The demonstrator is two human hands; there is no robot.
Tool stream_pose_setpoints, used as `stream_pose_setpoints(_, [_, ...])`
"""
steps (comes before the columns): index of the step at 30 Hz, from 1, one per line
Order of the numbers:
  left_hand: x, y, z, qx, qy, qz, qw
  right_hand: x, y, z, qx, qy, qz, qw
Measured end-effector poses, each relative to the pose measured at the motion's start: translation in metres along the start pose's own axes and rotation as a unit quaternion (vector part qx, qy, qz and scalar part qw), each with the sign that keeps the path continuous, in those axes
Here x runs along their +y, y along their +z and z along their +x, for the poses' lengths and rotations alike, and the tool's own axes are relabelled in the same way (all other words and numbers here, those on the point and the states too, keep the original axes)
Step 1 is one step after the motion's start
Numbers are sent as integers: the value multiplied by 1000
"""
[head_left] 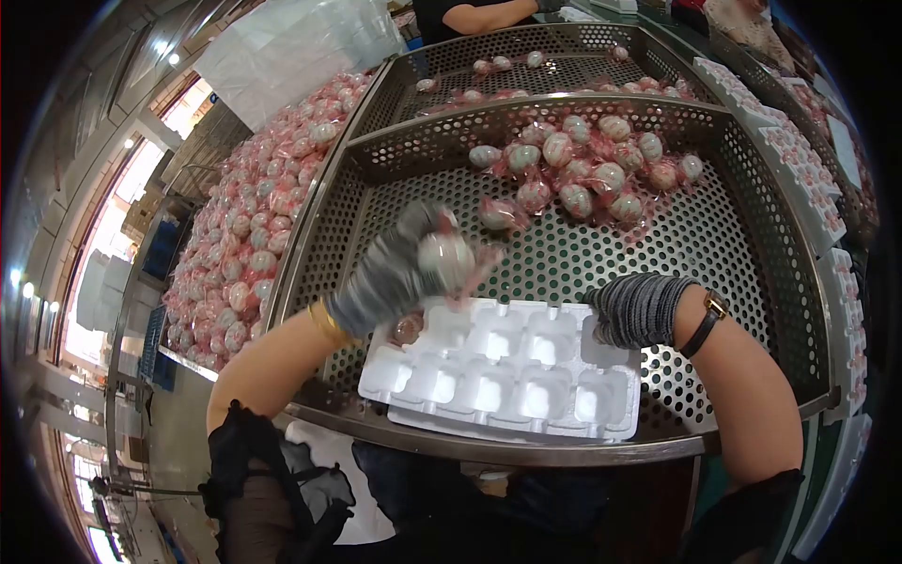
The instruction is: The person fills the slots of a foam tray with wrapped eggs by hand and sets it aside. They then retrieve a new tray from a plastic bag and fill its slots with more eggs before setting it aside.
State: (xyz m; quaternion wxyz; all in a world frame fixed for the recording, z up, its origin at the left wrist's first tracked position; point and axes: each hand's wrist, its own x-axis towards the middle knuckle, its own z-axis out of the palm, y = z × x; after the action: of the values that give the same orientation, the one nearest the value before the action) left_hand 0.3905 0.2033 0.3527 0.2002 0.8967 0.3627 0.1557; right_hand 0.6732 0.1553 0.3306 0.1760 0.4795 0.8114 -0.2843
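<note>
A white foam tray (489, 395) with square-shaped cups rests over the near edge of a perforated metal bin (564, 453). My left hand (390, 273), in a grey glove and blurred by motion, holds a wrapped egg (446, 260) above the tray's left part. One wrapped egg (408, 329) sits in the tray's back left cup. My right hand (639, 310), in a striped grey glove, is at the tray's back right corner, its fingertips partly hidden. Farther back in the bin lies a pile of eggs (606, 177) in clear and red wrapping.
To the left is a large heap of wrapped eggs (235, 244) beside a clear plastic sheet (291, 56). A second metal section (526, 42) holds more eggs. Filled white trays (799, 169) line the right side. Another person's arm (493, 17) shows at the back.
</note>
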Motion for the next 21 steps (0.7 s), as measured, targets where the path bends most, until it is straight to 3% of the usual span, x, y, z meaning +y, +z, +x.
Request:
stream_pose_setpoints(2, [24, 6, -24, 27, 75, 175, 981, -3, -1, -2, 14, -5, -16, 1000])
stream_pose_setpoints(5, [40, 12, -41, 40, 113, 294, 948, -2, 2, 3, -1, -14, -33, 999])
stream_pose_setpoints(16, [49, 4, -51, -72, 7, 288, 955, -4, 6, 6, -7, -47, -2, 999])
stream_pose_setpoints(19, [55, -1, -60, -54, -5, 335, 941, -4, 5, 6, -22, -38, 17, 999])
stream_pose_setpoints(20, [40, 2, -63, -25, 152, 351, 923, -3, 7, 7, -14, -41, 18, 999])
stream_pose_setpoints(21, [38, 3, -67, -29, 113, 344, 932, 0, 10, 9, -7, -48, 15, 999])
